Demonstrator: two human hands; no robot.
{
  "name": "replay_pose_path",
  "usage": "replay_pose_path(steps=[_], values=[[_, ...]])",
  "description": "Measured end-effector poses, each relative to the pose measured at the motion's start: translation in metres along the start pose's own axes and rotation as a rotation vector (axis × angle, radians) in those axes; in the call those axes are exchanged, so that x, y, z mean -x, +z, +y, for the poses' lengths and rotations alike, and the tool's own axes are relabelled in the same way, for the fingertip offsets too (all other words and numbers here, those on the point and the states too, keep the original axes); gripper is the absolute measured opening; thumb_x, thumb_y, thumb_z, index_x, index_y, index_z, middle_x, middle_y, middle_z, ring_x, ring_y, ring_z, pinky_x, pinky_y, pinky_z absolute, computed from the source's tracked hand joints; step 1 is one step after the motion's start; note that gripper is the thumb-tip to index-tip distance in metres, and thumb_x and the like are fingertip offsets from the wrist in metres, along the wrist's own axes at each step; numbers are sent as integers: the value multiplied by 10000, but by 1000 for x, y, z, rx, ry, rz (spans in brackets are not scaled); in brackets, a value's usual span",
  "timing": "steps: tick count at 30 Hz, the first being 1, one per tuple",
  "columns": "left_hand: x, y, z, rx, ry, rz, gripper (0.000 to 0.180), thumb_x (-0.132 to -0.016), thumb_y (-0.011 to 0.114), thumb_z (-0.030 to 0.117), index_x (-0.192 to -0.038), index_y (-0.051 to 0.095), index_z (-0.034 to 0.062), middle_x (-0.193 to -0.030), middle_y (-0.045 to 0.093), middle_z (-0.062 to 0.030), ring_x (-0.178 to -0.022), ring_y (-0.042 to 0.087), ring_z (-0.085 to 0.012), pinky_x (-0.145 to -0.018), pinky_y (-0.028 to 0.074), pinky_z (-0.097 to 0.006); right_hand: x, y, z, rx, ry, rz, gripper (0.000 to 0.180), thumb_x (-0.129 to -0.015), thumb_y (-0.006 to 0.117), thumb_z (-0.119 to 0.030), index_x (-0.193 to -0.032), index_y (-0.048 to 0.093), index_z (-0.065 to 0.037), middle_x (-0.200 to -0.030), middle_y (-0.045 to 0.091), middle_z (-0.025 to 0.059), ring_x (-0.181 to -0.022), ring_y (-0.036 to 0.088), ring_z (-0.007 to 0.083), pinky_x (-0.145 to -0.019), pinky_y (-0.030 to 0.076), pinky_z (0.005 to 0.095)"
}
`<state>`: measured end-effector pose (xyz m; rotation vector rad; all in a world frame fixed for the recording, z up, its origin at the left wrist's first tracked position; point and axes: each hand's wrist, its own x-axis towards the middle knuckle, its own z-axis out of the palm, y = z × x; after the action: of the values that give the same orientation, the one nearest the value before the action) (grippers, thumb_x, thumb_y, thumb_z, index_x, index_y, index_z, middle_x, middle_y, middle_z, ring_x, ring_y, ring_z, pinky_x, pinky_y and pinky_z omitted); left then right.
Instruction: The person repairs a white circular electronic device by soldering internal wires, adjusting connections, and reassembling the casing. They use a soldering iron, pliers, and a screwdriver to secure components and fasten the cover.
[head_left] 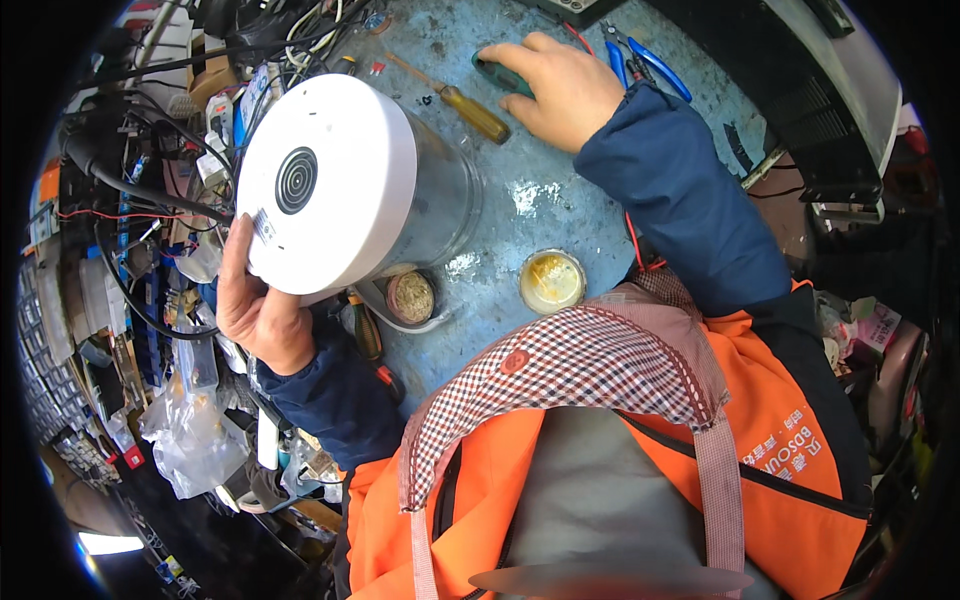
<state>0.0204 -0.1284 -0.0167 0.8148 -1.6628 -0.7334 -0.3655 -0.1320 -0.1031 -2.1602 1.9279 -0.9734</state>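
My left hand (268,318) grips the edge of a white round base (345,190), which shows black and white rings at its middle. The base is joined to a clear cylindrical vessel (440,195) that lies tilted on its side. My right hand (560,88) is closed around a dark green handle-shaped thing (492,74) at the far side of the bench; its kind is hard to make out. Between the hands lies a screwdriver (474,114) with a yellow handle. Small black bits rest near its shaft.
Blue-handled pliers (640,65) lie to the right of my right hand. Nearer me are a small round tin (553,281) with yellowish residue and another holding coiled material (411,297). A green-handled tool (366,330) is beside my left sleeve. Cables and parts crowd the left.
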Motion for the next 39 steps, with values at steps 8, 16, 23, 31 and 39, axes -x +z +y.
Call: replay_pose_path(steps=[8,16,23,31,39], values=[[-27,-40,39,36,91,200,673,-898,786,41,-1547,640,-56,-1419,750,-286,-1232,784,-370,-1130,611,-517,0,-2,-1,-22,-18,-9,576,-972,824,-219,-1523,659,-238,-1207,689,135,-1092,727,392,-926,601,484],[-43,-77,43,122,225,410,361,-938,691,-114,-1288,737,-37,-1199,810,-184,-1000,805,-265,-879,663,-368,-4,-24,-30,-151,-397,117,313,-964,787,-148,-1274,783,-106,-1094,724,143,-1022,747,379,-864,613,479],[-35,-105,46,28,259,340,341,-903,696,-170,-1197,739,-5,-1179,794,-154,-918,776,-213,-693,584,-284,3,-20,-63,-286,-535,-502,223,-912,816,-105,-1128,805,-49,-1048,719,147,-988,733,407,-857,597,501],[-28,-114,48,-184,270,446,293,-890,701,-170,-1148,747,-38,-1193,765,-126,-958,767,-211,-674,553,-278,8,-6,-63,-376,-485,-597,114,-931,798,-83,-1040,789,-53,-1036,708,132,-976,729,409,-849,595,498],[-35,-99,51,-37,220,465,270,-884,715,-137,-1132,758,-38,-1114,788,-132,-894,764,-199,-633,506,-257,8,-1,-62,-307,-474,-499,137,-961,774,-37,-1097,761,-31,-1038,685,160,-983,719,416,-844,591,476]])
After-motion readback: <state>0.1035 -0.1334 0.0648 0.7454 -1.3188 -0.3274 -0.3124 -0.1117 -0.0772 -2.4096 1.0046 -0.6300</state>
